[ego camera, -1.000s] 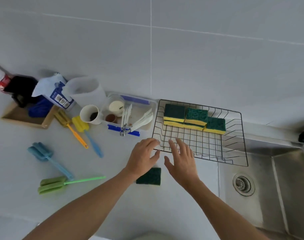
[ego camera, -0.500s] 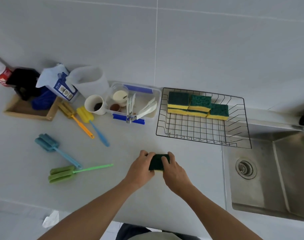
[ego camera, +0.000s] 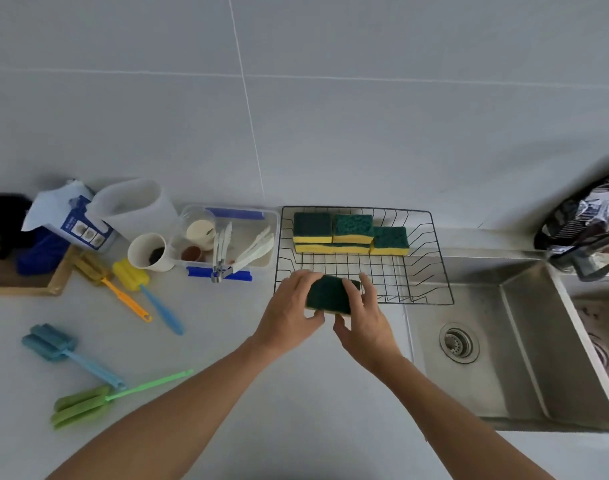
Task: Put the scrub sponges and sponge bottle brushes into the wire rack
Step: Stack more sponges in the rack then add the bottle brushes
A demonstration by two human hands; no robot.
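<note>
A green-and-yellow scrub sponge is held between my left hand and my right hand, raised over the front edge of the black wire rack. Three like sponges lie in a row along the rack's back. On the counter to the left lie several sponge bottle brushes: a brown one with an orange handle, a yellow one with a blue handle, a light blue one and a green one.
A clear plastic box with utensils and small cups stands left of the rack, beside a white cup, a white jug and a wooden tray. A steel sink lies to the right, under a dark tap.
Both hands closed on the sponge lying on the counter, lifted it and carried it forward to the rack's front edge.
</note>
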